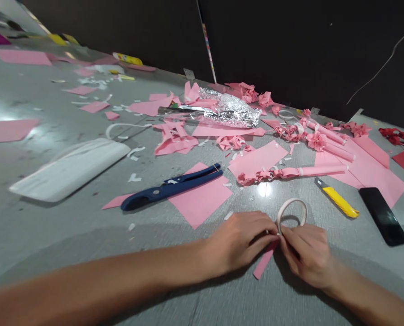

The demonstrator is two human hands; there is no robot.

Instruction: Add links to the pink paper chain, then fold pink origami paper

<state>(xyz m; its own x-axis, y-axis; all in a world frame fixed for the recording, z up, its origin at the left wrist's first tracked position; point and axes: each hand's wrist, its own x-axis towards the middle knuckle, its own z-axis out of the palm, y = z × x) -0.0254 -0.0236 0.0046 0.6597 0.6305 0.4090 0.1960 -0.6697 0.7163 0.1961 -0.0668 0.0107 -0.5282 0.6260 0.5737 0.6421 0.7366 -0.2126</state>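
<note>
My left hand [241,240] is closed in a pinch at the upper end of a narrow pink paper strip [265,262], whose free end points down toward me. My right hand [305,253] meets it there, fingers closed at the lower edge of a thin roll of white tape [305,209]. The roll stands up on its edge above both hands. Fingertips hide the spot where tape and strip meet. Just beyond my left hand, a blue-handled cutting tool [157,192] rests partly over a pink paper sheet [202,203].
To the right lie a yellow box cutter [341,202] and a black phone [382,215]. Farther off are a rolled pink paper stick [320,170], crumpled foil [239,108] and pink scraps. A white curved sheet [73,170] lies left. A dark wall [273,50] bounds the back.
</note>
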